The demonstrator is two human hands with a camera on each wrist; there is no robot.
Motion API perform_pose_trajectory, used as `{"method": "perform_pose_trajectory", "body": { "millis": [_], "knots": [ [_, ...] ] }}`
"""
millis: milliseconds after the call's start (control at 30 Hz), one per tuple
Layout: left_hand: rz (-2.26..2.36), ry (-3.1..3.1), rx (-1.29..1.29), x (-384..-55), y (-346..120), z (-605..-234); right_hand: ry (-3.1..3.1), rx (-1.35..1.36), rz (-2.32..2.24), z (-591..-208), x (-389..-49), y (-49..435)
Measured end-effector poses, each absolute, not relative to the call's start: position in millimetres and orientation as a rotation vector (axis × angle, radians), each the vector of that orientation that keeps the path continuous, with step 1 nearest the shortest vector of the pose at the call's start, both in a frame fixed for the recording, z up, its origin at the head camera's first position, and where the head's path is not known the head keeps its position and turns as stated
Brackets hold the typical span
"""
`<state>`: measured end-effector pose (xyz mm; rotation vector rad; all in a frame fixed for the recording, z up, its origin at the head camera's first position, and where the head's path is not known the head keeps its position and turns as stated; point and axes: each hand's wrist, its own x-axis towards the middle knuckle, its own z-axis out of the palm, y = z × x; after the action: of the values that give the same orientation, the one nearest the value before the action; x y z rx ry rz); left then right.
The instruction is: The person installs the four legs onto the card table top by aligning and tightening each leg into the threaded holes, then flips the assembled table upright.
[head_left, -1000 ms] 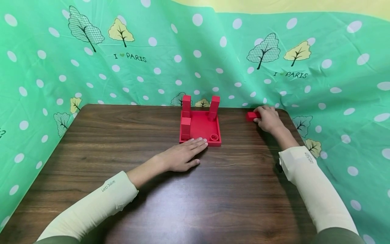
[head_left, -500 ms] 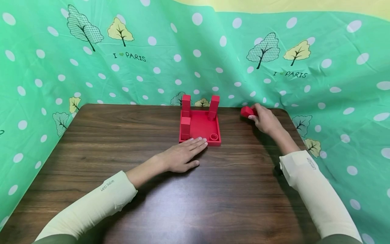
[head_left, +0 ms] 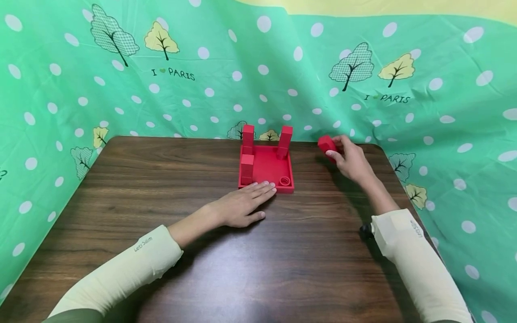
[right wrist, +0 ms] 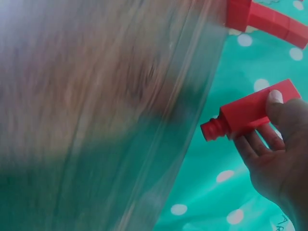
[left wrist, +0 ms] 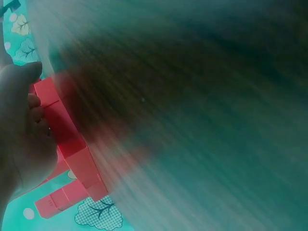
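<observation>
A red tray-like base [head_left: 271, 167] lies at the middle back of the table, with square red posts standing at three corners. At its near right corner is a bare threaded round socket [head_left: 284, 181]. My left hand [head_left: 241, 207] lies flat with straight fingers, their tips resting on the base's near edge. Off to the right, my right hand [head_left: 353, 160] pinches a loose red post [head_left: 325, 142] between thumb and fingers, above the table. In the right wrist view this post [right wrist: 255, 108] shows a threaded stub at one end, pointing away from the palm.
The dark wood table [head_left: 226, 278] ends at the back against a green dotted curtain [head_left: 210, 67], which also hangs along both sides. The upright posts, such as the back right one [head_left: 285, 141], rise well above the base's rim.
My right hand has picked the loose red post up off the table and tilted it towards upright, moving slightly left. My left hand stays on the base's edge.
</observation>
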<state>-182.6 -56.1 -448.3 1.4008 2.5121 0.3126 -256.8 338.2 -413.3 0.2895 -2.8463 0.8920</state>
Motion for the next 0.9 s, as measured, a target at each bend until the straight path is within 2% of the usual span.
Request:
{"method": "perform_pose_trajectory", "body": {
  "millis": [900],
  "knots": [
    [0.342,2.493,1.378,-185.8,-56.9,-447.9,-2.639,0.335,1.245,-403.3,-225.2,287.4]
  ]
}}
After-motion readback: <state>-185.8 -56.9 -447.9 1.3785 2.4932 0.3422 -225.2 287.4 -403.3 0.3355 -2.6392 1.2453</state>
